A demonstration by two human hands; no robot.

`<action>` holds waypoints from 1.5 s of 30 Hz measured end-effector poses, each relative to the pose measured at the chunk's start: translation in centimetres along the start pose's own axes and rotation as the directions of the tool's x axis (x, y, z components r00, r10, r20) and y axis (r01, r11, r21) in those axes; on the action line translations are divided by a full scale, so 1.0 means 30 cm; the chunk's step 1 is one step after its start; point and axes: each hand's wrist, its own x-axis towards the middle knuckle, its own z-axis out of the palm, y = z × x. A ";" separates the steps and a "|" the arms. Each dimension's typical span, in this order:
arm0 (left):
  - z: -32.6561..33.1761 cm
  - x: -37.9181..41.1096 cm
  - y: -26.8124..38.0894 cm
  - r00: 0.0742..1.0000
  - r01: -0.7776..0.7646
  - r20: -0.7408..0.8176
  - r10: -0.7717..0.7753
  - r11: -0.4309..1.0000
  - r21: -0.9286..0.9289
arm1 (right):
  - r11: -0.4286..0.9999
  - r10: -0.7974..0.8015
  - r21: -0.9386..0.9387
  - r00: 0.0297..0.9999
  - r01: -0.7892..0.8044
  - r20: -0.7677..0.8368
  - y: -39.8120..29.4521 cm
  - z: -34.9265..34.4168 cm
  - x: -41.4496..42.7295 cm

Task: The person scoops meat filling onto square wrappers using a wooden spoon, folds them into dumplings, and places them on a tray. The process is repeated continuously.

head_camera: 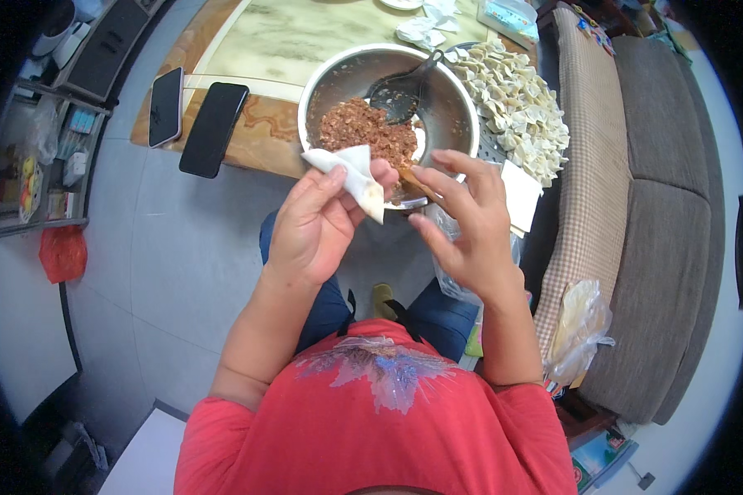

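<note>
My left hand (319, 226) holds a folded white dough wrapper (353, 179) between thumb and fingers, above the near rim of a steel bowl (459, 99). To its right is my right hand (470, 216), thumb and fingers spread, apart from the wrapper. A thin wooden stick (422, 185) runs from the bowl side to behind the right fingers; whether they grip it is hidden. Minced filling (365, 130) lies in the bowl with a black slotted spoon (399, 96). Just right of my right hand is a stack of square white wrappers (521, 197).
Many folded wontons (514, 111) are heaped on a perforated tray (490, 141) right of the bowl. Two phones (213, 130) lie at the left of the marble-patterned table (272, 37). Crumpled tissues (421, 32) and a tissue pack (509, 21) are behind. A sofa (662, 235) stands at right.
</note>
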 end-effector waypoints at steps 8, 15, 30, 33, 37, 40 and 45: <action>0.068 -0.075 -0.061 0.959 0.222 0.153 -0.237 0.969 0.109 | 0.923 -0.284 0.264 0.959 0.279 -0.021 -0.021 -0.027 -0.010; 0.071 -0.113 -0.084 0.916 0.317 0.193 -0.351 0.930 0.186 | 0.904 -0.234 0.364 0.972 0.223 -0.014 -0.035 -0.105 -0.052; 0.053 -0.129 -0.229 0.882 0.435 0.247 -0.402 0.895 -0.098 | 0.870 -0.175 0.485 0.975 0.088 0.136 -0.048 -0.240 -0.081; 0.053 -0.124 -0.251 0.901 0.374 0.278 -0.335 0.921 -0.104 | 0.897 -0.156 0.436 0.975 0.073 0.156 -0.057 -0.255 -0.084; 0.051 -0.122 -0.259 0.928 0.246 0.273 -0.252 0.968 0.057 | 0.921 -0.139 0.384 0.972 0.057 0.189 -0.056 -0.256 -0.095; 0.064 -0.118 -0.238 0.927 0.181 0.302 -0.221 0.971 0.153 | 0.939 -0.130 0.338 0.973 0.059 0.192 -0.051 -0.242 -0.104; 0.081 -0.125 -0.237 0.953 0.023 0.294 -0.078 0.982 0.187 | 0.938 -0.080 0.346 0.989 0.033 0.124 -0.059 -0.202 -0.123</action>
